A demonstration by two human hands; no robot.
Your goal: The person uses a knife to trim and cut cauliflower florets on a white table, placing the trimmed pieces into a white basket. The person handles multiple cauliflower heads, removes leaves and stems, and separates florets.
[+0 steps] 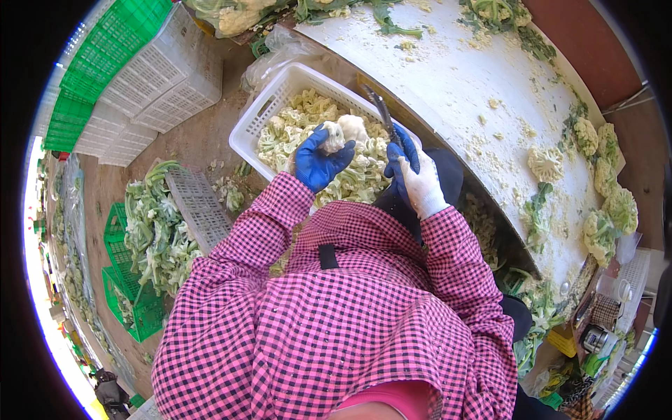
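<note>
My left hand [321, 164], in a blue-coated glove, holds a cauliflower piece [334, 137] between thumb and fingers. In a white glove with a blue palm, my right hand [412, 170] grips a dark-bladed knife [385, 107], its blade pointing up and away from me. Both hands are above a white plastic basket [247, 123] heaped with cut cauliflower florets [310, 110]. One larger, whiter cauliflower piece [353, 127] shows just beyond the piece in my left hand. The knife's handle is mostly hidden by my right fingers.
A white worktable [451, 68] strewn with crumbs curves along the right, with cauliflower heads [611, 197] at its far edge. White crates [168, 68] and green crates [100, 68] are stacked at upper left. Leafy trimmings [157, 231] overflow a green crate [139, 315] at lower left.
</note>
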